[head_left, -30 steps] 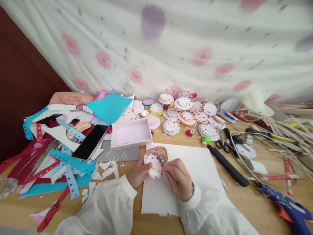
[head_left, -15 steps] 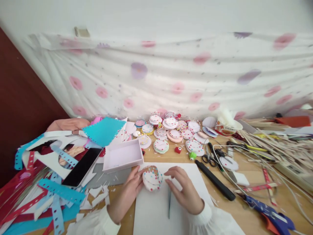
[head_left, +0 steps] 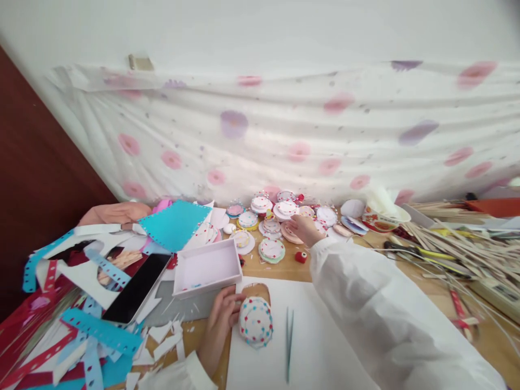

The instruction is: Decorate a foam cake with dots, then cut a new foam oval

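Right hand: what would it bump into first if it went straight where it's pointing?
The right hand would probably meet the peach paper disc by its fingertips first. From this view, I can't tell whether they already touch.

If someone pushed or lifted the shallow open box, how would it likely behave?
The box looks like thin card, so probably light for its size. Its straight walls suggest it would keep its shape, though a hard squeeze might bend them. Low and flat, it would likely slide rather than tip, and the tiny blue bits inside might shift.
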A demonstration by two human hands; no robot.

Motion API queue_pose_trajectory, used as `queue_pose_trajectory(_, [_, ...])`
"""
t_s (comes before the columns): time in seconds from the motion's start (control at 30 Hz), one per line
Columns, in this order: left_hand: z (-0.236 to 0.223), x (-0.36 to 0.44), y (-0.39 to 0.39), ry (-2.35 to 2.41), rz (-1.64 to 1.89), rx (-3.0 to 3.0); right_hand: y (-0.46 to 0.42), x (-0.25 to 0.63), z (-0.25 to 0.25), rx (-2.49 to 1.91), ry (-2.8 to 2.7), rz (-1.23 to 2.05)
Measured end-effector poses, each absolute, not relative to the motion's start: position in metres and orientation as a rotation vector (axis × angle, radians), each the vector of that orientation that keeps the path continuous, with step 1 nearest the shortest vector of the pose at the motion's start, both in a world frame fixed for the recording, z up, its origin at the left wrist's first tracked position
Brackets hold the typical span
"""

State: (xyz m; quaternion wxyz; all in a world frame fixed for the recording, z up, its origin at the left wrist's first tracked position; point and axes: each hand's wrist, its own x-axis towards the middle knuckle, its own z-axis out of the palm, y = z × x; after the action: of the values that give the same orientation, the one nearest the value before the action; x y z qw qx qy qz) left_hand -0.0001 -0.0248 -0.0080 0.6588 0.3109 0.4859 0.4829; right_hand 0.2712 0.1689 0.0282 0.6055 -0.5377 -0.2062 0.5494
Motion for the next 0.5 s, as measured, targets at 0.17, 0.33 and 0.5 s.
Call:
queue_pose_trajectory(0.17, [-0.007,0.0,-0.025,1.107,1.095,0.711,0.198,0.27,0.016,-1.277,-0.385,1.303])
queue_pose_trajectory(0.33, [-0.01,-0.003,-0.025,1.115,1.049,0.751,0.199,0.27,0.022,-1.143,-0.458,1.384])
queue_pose_trajectory(0.5, [-0.014,-0.005,-0.026,1.098,1.037,0.79,0.181,0.272,0.042,-1.034,-0.413,1.497])
